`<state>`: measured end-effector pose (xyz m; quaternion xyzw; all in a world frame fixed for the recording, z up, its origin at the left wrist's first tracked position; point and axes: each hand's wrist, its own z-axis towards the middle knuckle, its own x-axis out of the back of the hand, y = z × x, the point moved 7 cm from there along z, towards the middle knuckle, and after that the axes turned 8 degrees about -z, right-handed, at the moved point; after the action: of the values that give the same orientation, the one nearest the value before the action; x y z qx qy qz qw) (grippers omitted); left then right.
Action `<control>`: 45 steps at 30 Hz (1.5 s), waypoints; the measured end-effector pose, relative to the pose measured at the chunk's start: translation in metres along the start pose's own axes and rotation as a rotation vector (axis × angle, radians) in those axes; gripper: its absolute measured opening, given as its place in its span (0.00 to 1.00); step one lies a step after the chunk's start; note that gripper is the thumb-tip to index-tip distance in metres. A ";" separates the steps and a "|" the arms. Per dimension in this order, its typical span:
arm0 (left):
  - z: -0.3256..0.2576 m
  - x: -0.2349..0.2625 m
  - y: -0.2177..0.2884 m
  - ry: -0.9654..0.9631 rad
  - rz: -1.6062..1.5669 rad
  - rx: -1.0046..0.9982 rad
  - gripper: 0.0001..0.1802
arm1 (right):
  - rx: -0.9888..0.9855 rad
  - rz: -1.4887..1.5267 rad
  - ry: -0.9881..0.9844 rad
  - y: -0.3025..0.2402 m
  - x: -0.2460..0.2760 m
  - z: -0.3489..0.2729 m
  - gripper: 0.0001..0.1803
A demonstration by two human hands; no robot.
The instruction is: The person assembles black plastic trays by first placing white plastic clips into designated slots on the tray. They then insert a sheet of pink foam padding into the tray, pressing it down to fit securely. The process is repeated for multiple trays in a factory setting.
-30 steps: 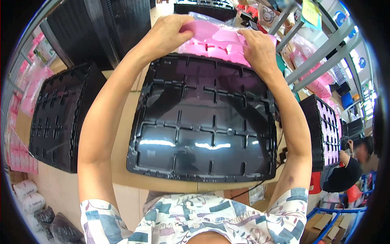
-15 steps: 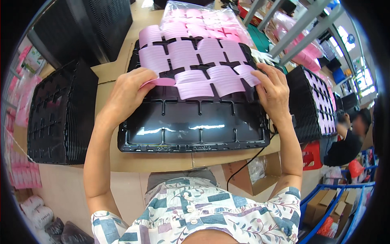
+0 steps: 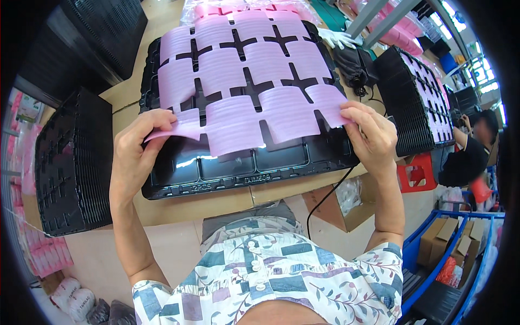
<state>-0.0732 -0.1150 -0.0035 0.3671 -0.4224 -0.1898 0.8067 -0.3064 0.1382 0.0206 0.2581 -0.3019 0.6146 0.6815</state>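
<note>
A pink foam sheet (image 3: 246, 70) cut into joined square pads hangs over a black plastic compartment tray (image 3: 216, 170) on the workbench. My left hand (image 3: 138, 149) pinches the sheet's near left corner. My right hand (image 3: 371, 132) grips its near right corner. The near edge of the sheet is lifted off the tray, while its far part lies on it. The tray's front row of compartments shows bare beneath the raised edge.
A stack of black trays (image 3: 70, 162) stands at the left, another stack (image 3: 417, 103) with pink liners at the right. More pink foam (image 3: 244, 8) lies at the back. A white glove (image 3: 338, 38) and black cable (image 3: 325, 197) are near. Another person (image 3: 468, 149) sits at the right.
The pink sheet has been drawn from the far pile toward me and spread over the tray. Both hands have moved nearer, holding its near corners.
</note>
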 end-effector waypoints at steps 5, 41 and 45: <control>-0.012 -0.003 0.013 -0.001 0.187 -0.126 0.11 | 0.033 -0.158 -0.052 -0.017 0.009 -0.009 0.13; -0.045 -0.001 0.020 0.048 0.493 -0.226 0.21 | 0.051 -0.073 -0.165 -0.033 -0.012 -0.024 0.12; -0.043 -0.002 0.025 0.020 0.521 -0.223 0.22 | 0.056 -0.063 -0.175 -0.034 -0.010 -0.021 0.12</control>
<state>-0.0389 -0.0791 -0.0021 0.1568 -0.4711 -0.0179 0.8679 -0.2717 0.1429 -0.0002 0.3390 -0.3348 0.5760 0.6642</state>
